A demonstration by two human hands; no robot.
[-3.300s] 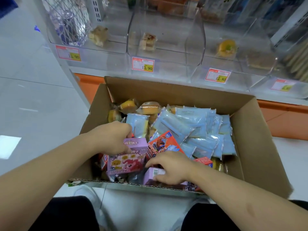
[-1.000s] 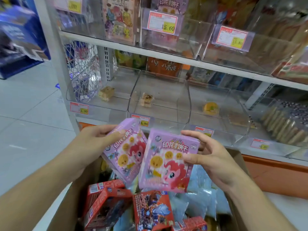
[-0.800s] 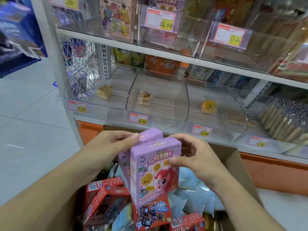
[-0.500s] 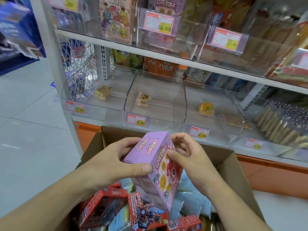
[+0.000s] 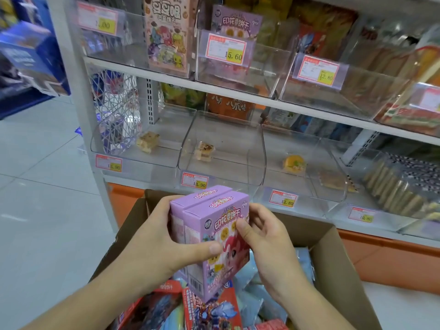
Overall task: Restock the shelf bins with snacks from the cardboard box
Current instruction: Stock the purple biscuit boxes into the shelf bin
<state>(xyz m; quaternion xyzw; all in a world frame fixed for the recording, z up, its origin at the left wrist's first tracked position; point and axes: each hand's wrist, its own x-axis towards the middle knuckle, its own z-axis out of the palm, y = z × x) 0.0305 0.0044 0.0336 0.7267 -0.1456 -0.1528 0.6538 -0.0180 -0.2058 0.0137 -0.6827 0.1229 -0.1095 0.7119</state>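
Two purple biscuit boxes [image 5: 214, 225] are pressed together as one stack above the open cardboard box [image 5: 338, 253]. My left hand [image 5: 164, 244] grips the stack from the left, thumb across the front. My right hand [image 5: 264, 239] grips its right side, thumb on the front face. Inside the cardboard box lie red snack boxes [image 5: 209, 308] and pale blue packets [image 5: 266, 291]. On the upper shelf a clear bin [image 5: 240, 67] with a 15.60 tag holds a matching purple box [image 5: 235, 22] at its back.
The lower shelf has clear bins [image 5: 221, 158] each holding a single small cake. A wire mesh basket [image 5: 114, 115] hangs at the shelf's left end. Bins at the right hold stick biscuits [image 5: 400, 189]. Grey tiled floor [image 5: 40, 198] spreads to the left.
The two purple boxes, held apart a second ago, have been brought together into one stack and turned upright. Both hands stayed on them throughout.
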